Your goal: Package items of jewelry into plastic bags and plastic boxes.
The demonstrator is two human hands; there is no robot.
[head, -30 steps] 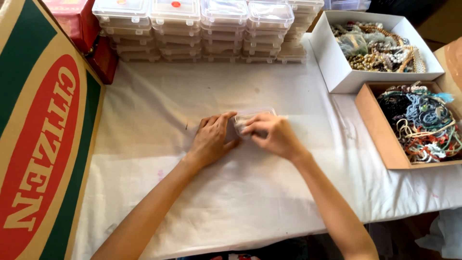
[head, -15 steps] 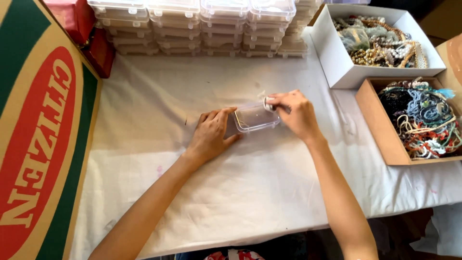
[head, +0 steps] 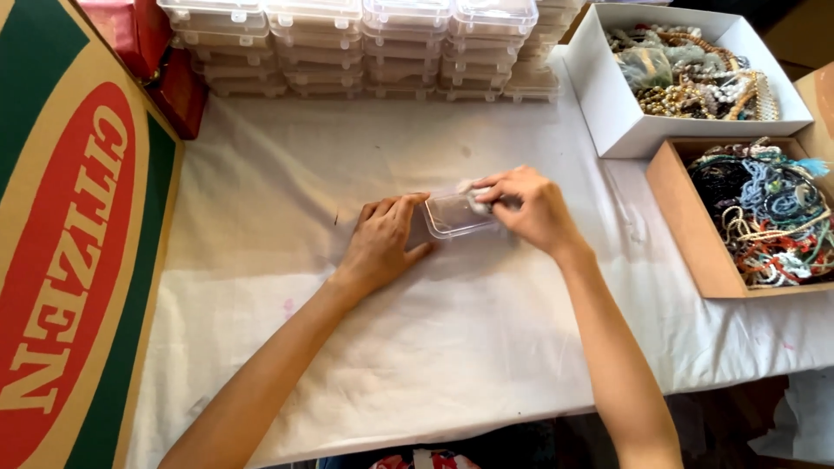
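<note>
A small clear plastic box lies on the white cloth in the middle of the table. My left hand rests flat on the cloth, its fingertips pressed against the box's left end and holding it still. My right hand is at the box's right end, with thumb and fingers pinched on a small pale piece just over the box's rim. What the piece is cannot be made out.
Stacks of clear plastic boxes line the back edge. At the right, a white box holds mixed jewellery and a brown box holds beaded necklaces. A big printed cardboard box fills the left side, with red packages behind it.
A second ago both hands were closed together over the box. The right hand then went to the box's far right corner, and now pinches a pale piece at its right end.
</note>
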